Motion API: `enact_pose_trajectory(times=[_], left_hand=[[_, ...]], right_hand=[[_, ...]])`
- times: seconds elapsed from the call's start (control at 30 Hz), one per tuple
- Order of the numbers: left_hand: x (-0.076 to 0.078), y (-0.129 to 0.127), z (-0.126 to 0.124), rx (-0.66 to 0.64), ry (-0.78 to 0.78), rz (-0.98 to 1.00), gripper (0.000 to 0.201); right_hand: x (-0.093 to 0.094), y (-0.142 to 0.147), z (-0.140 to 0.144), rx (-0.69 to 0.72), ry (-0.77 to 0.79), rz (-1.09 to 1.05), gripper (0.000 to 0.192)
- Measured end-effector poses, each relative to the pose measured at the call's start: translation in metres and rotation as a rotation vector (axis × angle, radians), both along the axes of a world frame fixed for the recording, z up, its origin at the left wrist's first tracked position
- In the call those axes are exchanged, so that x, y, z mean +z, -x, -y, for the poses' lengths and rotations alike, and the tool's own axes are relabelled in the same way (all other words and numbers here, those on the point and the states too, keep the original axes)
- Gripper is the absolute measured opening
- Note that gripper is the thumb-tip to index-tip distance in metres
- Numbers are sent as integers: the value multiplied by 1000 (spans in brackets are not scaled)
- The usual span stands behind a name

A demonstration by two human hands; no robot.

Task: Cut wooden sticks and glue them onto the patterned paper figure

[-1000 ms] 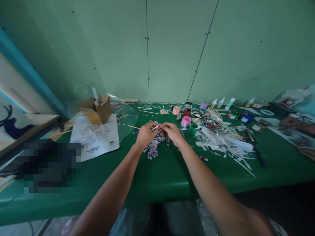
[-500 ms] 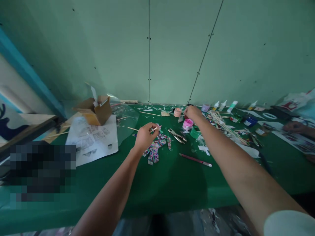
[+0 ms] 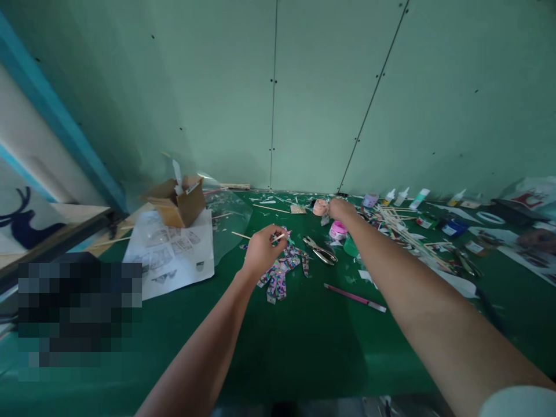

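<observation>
**Stick held over a cut-out, jars reached for**

A thin stick [image 3: 278,237] is pinched in the left hand's [image 3: 262,252] fingers just above the patterned paper cut-out [image 3: 280,272], kept clear of the bench [image 3: 304,336]. At two o'clock, the right hand [image 3: 341,209] is curled among the paint jars [image 3: 337,230]; what it grips cannot be told.

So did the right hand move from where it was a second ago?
Yes. The right hand left the patterned cutout and reached away toward the wall, now by the peach jar.

Green table [image 3: 304,341] — multicoloured patterned cutout [image 3: 282,271], pink jar [image 3: 337,230].
</observation>
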State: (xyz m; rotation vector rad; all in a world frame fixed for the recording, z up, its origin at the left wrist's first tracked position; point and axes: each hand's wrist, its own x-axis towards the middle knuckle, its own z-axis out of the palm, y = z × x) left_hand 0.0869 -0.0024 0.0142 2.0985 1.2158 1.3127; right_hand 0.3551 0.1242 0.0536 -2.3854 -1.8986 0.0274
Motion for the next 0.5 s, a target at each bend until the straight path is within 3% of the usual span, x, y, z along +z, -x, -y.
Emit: enact_pose_trajectory(times=[0.13, 0.27, 0.4, 0.5], left_hand=[[-1, 0, -1, -4, 1, 7, 14], [2, 0, 0, 10, -3, -3, 14], [4, 1, 1, 19, 2, 3, 15], [3, 3, 0, 45, -13, 32, 13]], right_hand=[[9, 2, 11, -11, -87, -65, 18], [12, 23, 35, 174, -461, -436, 22], [-5, 70, 82, 333, -600, -961, 31], [-23, 106, 121, 361, -601, -1172, 28]])
